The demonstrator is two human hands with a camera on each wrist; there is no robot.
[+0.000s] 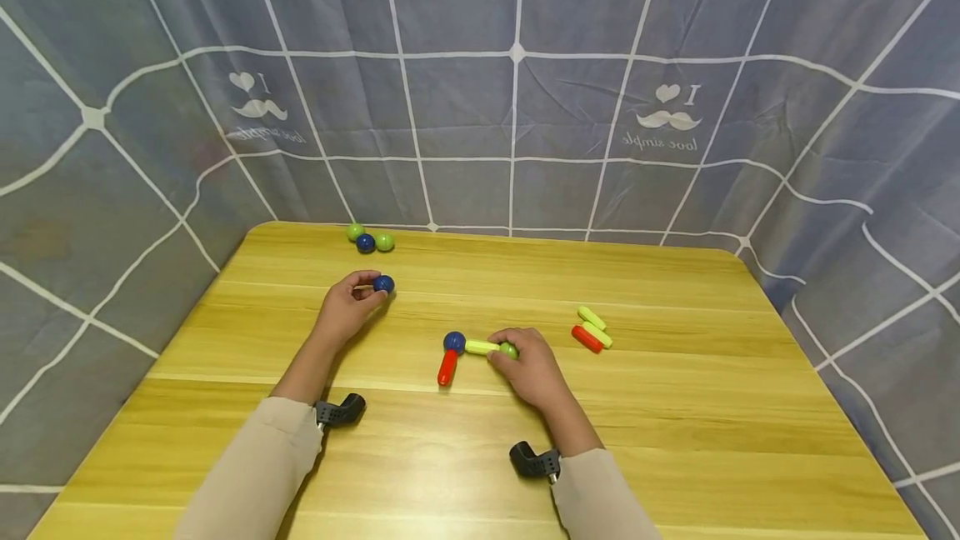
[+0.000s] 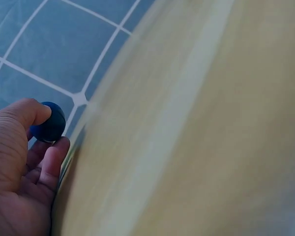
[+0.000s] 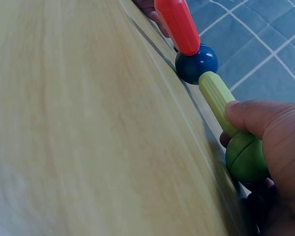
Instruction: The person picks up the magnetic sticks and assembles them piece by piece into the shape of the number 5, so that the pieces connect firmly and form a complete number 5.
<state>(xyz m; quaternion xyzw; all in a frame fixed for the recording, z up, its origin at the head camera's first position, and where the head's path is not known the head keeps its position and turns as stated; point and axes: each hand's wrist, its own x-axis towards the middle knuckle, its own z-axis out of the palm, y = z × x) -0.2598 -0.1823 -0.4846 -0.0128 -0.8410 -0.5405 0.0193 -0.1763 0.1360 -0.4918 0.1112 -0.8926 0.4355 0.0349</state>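
Note:
My left hand [image 1: 347,307] pinches a blue ball [image 1: 384,284] between thumb and fingers, seen close up in the left wrist view as a dark blue ball [image 2: 50,123]. My right hand [image 1: 531,365] grips a joined piece at its right end, with thumb and fingers at the yellow-green rod [image 3: 217,101] and the green ball [image 3: 247,157]. That rod's other end meets a second blue ball [image 1: 454,343]. From this ball a red rod [image 1: 447,368] sticks out toward the front of the table. Part of the green ball is hidden behind the right hand in the head view.
Two green balls [image 1: 385,242] and a blue ball [image 1: 365,243] sit together at the table's back left edge. Right of my right hand lie two yellow-green rods [image 1: 592,317] and a red rod [image 1: 587,338]. A grey-blue checked curtain [image 1: 465,107] hangs behind the wooden table [image 1: 675,407].

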